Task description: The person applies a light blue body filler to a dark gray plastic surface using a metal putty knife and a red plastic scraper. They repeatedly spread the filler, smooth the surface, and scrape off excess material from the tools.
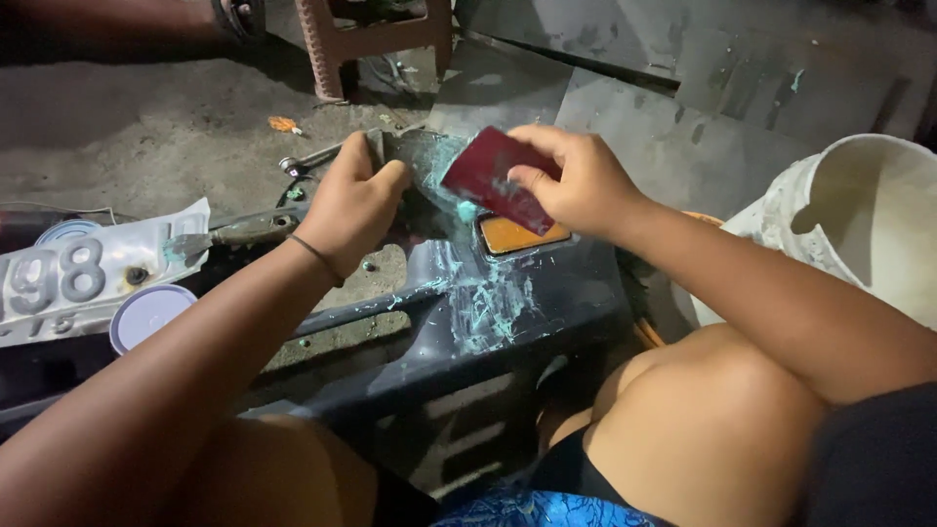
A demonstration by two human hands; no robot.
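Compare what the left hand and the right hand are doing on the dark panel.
The left hand clamps over the upper edge of the dark panel, knuckles up, holding no tool; the right hand pinches a flat red card by its edge. The left hand wears a thin wristband; the right wrist is bare. Both hands meet near the teal putty smeared on the panel.

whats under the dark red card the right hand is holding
Under the dark red flat card, held by the right hand, a blob of pale teal putty shows on the dark grey plastic panel, beside an orange rectangular reflector. Whatever lies directly beneath the card is covered.
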